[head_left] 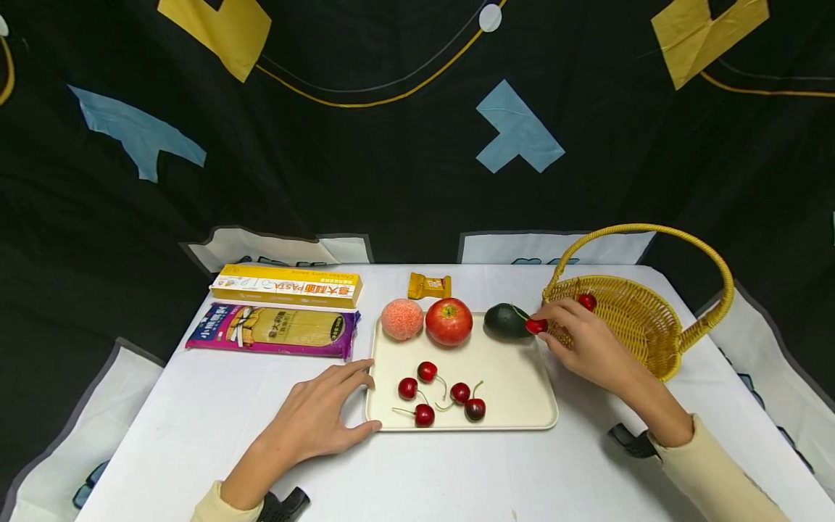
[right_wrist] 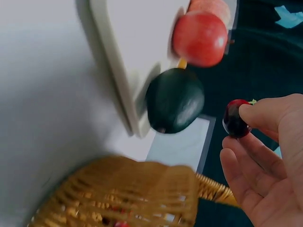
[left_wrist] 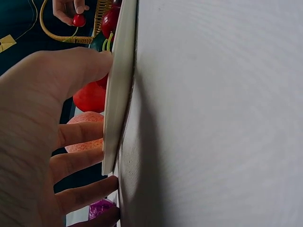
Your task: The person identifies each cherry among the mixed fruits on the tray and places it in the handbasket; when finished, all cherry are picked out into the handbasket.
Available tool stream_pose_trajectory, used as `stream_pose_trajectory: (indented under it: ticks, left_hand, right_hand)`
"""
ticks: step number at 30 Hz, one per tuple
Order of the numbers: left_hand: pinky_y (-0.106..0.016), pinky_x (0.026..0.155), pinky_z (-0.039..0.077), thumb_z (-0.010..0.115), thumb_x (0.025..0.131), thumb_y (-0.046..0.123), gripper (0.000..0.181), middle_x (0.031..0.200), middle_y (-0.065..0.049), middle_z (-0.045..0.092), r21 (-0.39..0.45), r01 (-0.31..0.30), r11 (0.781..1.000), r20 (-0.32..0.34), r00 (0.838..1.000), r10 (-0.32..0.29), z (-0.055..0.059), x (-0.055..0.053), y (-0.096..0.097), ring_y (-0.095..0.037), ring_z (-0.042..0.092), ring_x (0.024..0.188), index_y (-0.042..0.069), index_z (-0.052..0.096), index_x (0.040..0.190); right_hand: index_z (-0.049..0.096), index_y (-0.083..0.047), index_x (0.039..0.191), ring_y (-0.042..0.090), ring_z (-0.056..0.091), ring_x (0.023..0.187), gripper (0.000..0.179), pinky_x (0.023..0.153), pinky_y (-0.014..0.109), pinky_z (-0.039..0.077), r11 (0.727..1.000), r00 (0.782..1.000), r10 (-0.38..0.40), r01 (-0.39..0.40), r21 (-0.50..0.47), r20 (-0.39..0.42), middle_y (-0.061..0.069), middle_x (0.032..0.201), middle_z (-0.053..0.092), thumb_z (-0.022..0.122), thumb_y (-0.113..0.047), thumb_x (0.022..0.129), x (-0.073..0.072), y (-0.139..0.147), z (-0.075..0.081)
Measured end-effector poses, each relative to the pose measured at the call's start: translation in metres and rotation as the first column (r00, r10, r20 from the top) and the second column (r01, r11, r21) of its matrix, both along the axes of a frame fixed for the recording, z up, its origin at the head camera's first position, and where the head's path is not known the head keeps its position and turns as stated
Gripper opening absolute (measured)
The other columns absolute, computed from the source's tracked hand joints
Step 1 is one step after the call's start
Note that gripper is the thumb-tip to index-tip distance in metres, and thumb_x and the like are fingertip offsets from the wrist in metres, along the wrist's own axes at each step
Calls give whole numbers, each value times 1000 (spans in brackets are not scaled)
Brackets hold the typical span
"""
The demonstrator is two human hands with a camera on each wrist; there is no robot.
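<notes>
Between thumb and fingertips my right hand (head_left: 587, 342) pinches a red cherry (right_wrist: 236, 118), held up near the left rim of the yellow wicker basket (head_left: 642, 319). Another cherry (head_left: 588, 301) shows inside that basket. My left hand (head_left: 320, 413) rests at the left edge of the cream tray (head_left: 515, 384), its fingers spread and touching the rim. Several cherries with stems, one of them a dark cherry (head_left: 475, 409), lie on the front half of the tray. Along its back sit a pinkish peach (head_left: 401, 319), a red apple (head_left: 449, 322) and a dark green avocado (head_left: 505, 322).
A yellow pasta box (head_left: 287, 285) and a purple pasta packet (head_left: 274, 330) lie at the back left of the white table (head_left: 457, 478). Behind the apple is a small orange wrapped snack (head_left: 429, 286). The basket's tall handle (head_left: 652, 228) arches above it.
</notes>
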State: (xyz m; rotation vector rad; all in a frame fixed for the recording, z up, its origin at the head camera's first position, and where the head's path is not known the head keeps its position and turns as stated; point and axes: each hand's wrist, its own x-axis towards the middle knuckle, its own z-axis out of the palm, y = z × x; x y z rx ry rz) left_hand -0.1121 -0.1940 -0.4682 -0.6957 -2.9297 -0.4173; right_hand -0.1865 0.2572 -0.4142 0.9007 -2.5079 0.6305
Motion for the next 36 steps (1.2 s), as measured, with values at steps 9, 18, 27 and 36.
stream_pose_trajectory:
  ticks: [9,18,27,36]
  left_hand:
    - [-52,84,62,82,84,65,50,159,5,57,5,6,1000,1,1000,-6,0,0,0,-25,61,138,31,69,119]
    - [-52,86,62,82,83,65,51,159,4,57,8,10,1000,-9,1000,-10,-1,0,-1,-26,61,139,31,70,119]
    - [-51,87,61,83,83,65,51,159,4,56,6,10,1000,-10,1000,-10,-1,-1,-1,-25,61,139,32,69,119]
    - [-51,87,61,82,83,66,53,159,5,56,-2,5,1000,-13,1000,-5,-1,0,-1,-24,61,139,31,70,121]
  right_hand:
    - [75,-8,117,25,70,97,35,77,48,62,997,997,-74,74,-5,6,7,116,71,85,3,86,-4,26,1]
    - [75,-8,119,26,67,92,35,72,43,59,990,989,-143,143,7,37,8,115,69,85,1,87,-3,42,-3]
    - [75,-6,119,29,67,91,34,71,44,57,982,982,-185,184,31,42,11,115,68,83,2,87,-7,54,-10]
    - [74,-3,120,36,68,99,34,79,56,59,979,975,-205,203,33,82,18,118,69,84,1,88,-16,68,-16]
